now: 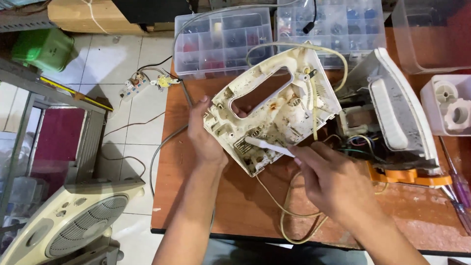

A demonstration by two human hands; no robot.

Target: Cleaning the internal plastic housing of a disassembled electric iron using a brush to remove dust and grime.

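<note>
Near the desk (235,206) front edge, left hand (206,135) clamps the dirty housing (274,108); right hand (328,176) pinches a white brush (267,145).

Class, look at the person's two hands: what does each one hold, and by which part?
The left hand holds the dirty white plastic casing by its left edge. The right hand holds a slim white tool by its near end.

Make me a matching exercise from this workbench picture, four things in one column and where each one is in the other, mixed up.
Things:
1. dirty white casing
2. box fan
3. clear parts boxes
4. screwdrivers

Places:
A. on the floor, lower left
B. at the table's right edge
C. held up by the left hand
D. along the table's far side

Pairs: 1-C, 2-A, 3-D, 4-B
</note>
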